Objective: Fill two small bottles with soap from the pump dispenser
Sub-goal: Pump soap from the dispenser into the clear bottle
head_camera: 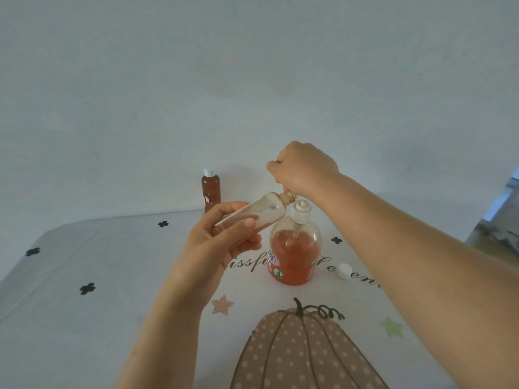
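Landmark: the pump dispenser (295,248), standing upright mid-table, roughly half full of orange soap.

Nearest you, in front of the dispenser: the tablecloth (84,332) with a dotted pumpkin print (303,352). Nothing stands there.

Just right of the dispenser's base: a loose white cap (345,270) lying on the cloth, touching nothing. Likely it belongs to the bottle in hand.

Just left of the dispenser and above its shoulder: your left hand (222,242), fingers and thumb wrapped around the empty small bottle (252,216). The bottle is tilted, its open neck pointing up and right toward the pump nozzle. It looks clear, with only a film inside.

Directly over the dispenser: your right hand (303,169), fingers curled into a loose fist on top of the pump head (300,210). It hides the spout, so you cannot confirm the neck is under it.

Behind and left of the dispenser, at the far table edge: the filled small bottle (211,193), upright, dark with soap, white cap on.

Progress, judged: one bottle done, second uncapped and presented but not filled. Left: pump, fill, recap.

Obstructions: none on the table. Risk is neck and spout misaligned, so soap runs down the outside.
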Available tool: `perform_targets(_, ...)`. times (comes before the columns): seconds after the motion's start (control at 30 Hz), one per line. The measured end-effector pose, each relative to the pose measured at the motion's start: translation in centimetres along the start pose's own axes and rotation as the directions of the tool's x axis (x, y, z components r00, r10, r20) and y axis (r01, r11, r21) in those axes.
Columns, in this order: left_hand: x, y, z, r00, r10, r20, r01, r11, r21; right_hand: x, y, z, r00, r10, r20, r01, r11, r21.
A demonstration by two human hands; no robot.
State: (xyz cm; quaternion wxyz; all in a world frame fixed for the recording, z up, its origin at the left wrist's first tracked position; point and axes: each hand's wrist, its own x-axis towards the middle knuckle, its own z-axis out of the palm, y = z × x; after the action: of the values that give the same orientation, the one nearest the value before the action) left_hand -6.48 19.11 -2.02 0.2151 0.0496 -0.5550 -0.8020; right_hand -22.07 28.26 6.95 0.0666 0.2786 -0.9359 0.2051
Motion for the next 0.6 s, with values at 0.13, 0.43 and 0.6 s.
perform_targets(0.13,0.0,0.1,-0.1,1.0,-0.002,-0.006,0.001,1.0,-0.013,0.1,0.0,0.4,1.0,0.013,-0.013,-0.012,0.998,0.059)
perform_targets(0.43,0.3,-0.1,-0.4,0.999,-0.032,-0.031,0.032,0.999,-0.005,0.5,0.1,1.1,0.999,0.017,0.034,-0.017,1.0,0.013)
perform_targets(0.6,0.6,-0.5,-0.8,0.998,-0.061,-0.031,0.062,0.998,0.024,0.6,0.6,2.0,0.997,0.049,0.055,-0.05,0.999,0.008)
